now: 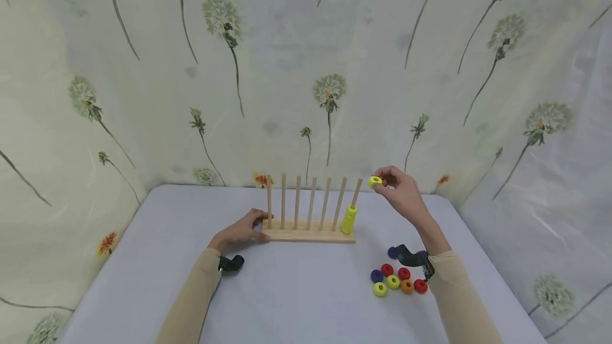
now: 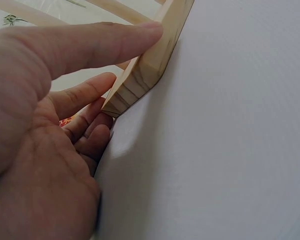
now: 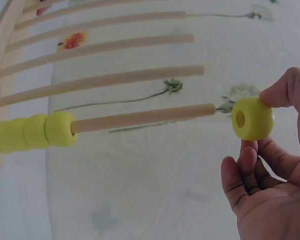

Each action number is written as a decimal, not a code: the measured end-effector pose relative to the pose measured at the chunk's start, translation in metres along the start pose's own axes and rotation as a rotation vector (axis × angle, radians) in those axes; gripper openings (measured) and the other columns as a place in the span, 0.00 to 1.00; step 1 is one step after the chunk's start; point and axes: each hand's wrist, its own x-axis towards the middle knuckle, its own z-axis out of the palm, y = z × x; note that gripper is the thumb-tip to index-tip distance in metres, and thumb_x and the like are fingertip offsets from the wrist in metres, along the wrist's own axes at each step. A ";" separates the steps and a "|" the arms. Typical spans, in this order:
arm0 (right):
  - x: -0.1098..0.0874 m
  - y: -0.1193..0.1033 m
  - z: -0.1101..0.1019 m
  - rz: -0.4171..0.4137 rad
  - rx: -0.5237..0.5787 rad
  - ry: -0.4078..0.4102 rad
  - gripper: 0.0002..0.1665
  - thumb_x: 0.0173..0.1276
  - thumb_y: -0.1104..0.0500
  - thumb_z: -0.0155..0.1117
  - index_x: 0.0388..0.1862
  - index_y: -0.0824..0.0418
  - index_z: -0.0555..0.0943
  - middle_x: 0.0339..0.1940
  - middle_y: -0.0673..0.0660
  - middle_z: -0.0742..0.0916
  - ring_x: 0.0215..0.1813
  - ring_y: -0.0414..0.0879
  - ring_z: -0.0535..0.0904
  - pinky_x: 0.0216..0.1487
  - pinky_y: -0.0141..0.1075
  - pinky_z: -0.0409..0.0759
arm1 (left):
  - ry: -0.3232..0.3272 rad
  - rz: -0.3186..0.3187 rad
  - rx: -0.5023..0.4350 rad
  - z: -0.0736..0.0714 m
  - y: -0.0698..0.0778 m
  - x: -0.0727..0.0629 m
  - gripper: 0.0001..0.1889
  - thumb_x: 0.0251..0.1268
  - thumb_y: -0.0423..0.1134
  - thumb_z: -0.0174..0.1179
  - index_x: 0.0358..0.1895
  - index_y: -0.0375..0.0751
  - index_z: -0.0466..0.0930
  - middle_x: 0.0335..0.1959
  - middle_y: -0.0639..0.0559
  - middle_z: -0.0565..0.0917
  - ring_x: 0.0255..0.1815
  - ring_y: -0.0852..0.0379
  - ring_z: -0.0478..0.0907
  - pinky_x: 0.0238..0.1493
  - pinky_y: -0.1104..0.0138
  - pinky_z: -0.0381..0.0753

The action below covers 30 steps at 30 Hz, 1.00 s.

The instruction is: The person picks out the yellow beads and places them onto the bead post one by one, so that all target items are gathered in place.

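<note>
A wooden peg stand (image 1: 306, 236) with a row of several upright pegs sits on the table. My left hand (image 1: 245, 229) grips the left end of its base, thumb on the front edge and fingers behind, as the left wrist view shows. Yellow beads (image 1: 348, 221) are stacked on the lower part of the rightmost peg (image 3: 145, 118). Between thumb and fingers, my right hand (image 1: 402, 195) pinches another yellow bead (image 3: 258, 119). That bead is just off the tip of the rightmost peg, apart from it, its hole facing the peg in the right wrist view.
Loose beads lie on the white table (image 1: 296, 301) below the right forearm: yellow (image 1: 380, 290), red (image 1: 421, 286), orange (image 1: 407, 286) and blue (image 1: 376, 276). A flower-patterned curtain (image 1: 277, 94) rises behind the table's back edge. Each wrist wears a black camera mount.
</note>
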 end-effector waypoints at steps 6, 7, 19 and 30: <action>0.016 -0.004 0.009 0.024 0.034 -0.011 0.15 0.67 0.57 0.63 0.50 0.62 0.77 0.41 0.56 0.79 0.43 0.48 0.72 0.39 0.27 0.71 | 0.001 -0.002 -0.007 0.002 -0.002 0.000 0.35 0.50 0.44 0.74 0.63 0.44 0.71 0.63 0.45 0.65 0.68 0.45 0.62 0.72 0.49 0.56; 0.019 -0.003 0.010 0.027 0.033 -0.015 0.15 0.67 0.57 0.63 0.50 0.62 0.77 0.41 0.56 0.78 0.43 0.48 0.71 0.38 0.27 0.70 | 0.001 0.001 -0.008 0.002 -0.003 0.001 0.35 0.50 0.44 0.74 0.63 0.44 0.71 0.63 0.45 0.65 0.68 0.45 0.62 0.72 0.49 0.57; 0.029 -0.003 0.018 0.047 0.033 -0.039 0.15 0.66 0.57 0.63 0.49 0.62 0.77 0.38 0.56 0.77 0.41 0.48 0.70 0.36 0.30 0.70 | -0.009 0.007 -0.018 0.001 -0.001 0.000 0.35 0.51 0.44 0.74 0.63 0.43 0.70 0.63 0.46 0.65 0.68 0.46 0.63 0.71 0.49 0.58; 0.027 -0.002 0.023 0.039 0.031 -0.049 0.14 0.66 0.59 0.64 0.48 0.63 0.77 0.37 0.57 0.78 0.40 0.48 0.70 0.34 0.29 0.71 | 0.000 0.007 -0.018 0.000 -0.002 0.003 0.35 0.50 0.44 0.74 0.63 0.42 0.70 0.64 0.45 0.65 0.67 0.46 0.63 0.70 0.48 0.59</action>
